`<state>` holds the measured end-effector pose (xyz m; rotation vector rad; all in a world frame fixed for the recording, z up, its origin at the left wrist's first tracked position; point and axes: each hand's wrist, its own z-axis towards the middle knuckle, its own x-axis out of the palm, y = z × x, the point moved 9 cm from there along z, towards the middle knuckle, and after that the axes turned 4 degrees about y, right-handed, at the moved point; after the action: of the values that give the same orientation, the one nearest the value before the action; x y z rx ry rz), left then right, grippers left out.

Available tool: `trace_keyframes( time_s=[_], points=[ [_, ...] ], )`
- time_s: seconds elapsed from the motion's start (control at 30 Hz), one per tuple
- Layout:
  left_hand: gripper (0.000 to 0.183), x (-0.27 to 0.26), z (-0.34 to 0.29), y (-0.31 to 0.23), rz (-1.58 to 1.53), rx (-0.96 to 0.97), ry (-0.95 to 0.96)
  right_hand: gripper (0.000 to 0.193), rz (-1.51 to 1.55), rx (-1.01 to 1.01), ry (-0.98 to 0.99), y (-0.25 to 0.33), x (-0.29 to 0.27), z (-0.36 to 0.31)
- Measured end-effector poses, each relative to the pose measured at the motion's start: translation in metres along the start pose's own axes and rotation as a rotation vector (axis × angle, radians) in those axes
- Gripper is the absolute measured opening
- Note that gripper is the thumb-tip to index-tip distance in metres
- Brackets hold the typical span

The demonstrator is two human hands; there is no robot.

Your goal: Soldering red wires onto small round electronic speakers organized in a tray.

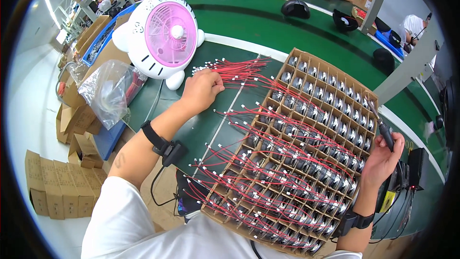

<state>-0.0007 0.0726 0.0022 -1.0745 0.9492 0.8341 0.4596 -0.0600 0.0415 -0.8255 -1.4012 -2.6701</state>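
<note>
My left hand point(203, 89) rests at the near side of a bundle of red wires point(237, 71) with white connectors. Its fingers are curled together; whatever lies between them is hidden. My right hand point(383, 157) grips the dark handle of a soldering iron point(385, 131), its metal tip slanting up and left over the right edge of a cardboard box. Divided into small cells, this box point(293, 52) holds rows of small round speakers point(327, 97). Red wires point(282, 151) with white connector ends trail across the nearer and middle rows; the far rows show bare speakers.
A white and pink fan point(171, 31) stands beyond my left hand. Left of it lies a clear plastic bag point(108, 88). At right sits a black box point(418, 169) with a red light and cables. Beyond runs a green conveyor point(239, 14) with black caps; other people work across it.
</note>
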Motion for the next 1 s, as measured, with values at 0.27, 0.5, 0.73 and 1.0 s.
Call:
trace_keyframes(
  time_s=[0.27, 0.5, 0.73, 1.0],
  points=[
    [0.007, -0.029, -0.002, -0.015, -0.099, 0.011, 0.113, 0.019, 0.031, 0.029, -0.014, -0.003, -0.004, 0.0],
    [0.007, -0.048, -0.034, -0.005, -0.488, -0.137, 0.353, 0.02, 0.016, 0.016, 0.028, 0.0, 0.003, -0.002],
    [0.011, -0.033, -0.023, -0.028, -1.134, -0.373, 0.376, 0.019, -0.023, 0.024, -0.032, -0.006, -0.016, -0.002],
    [0.009, -0.017, 0.038, -0.14, -1.304, -0.083, 0.564, 0.018, -0.025, 0.065, -0.046, -0.003, 0.006, 0.004]
  ],
)
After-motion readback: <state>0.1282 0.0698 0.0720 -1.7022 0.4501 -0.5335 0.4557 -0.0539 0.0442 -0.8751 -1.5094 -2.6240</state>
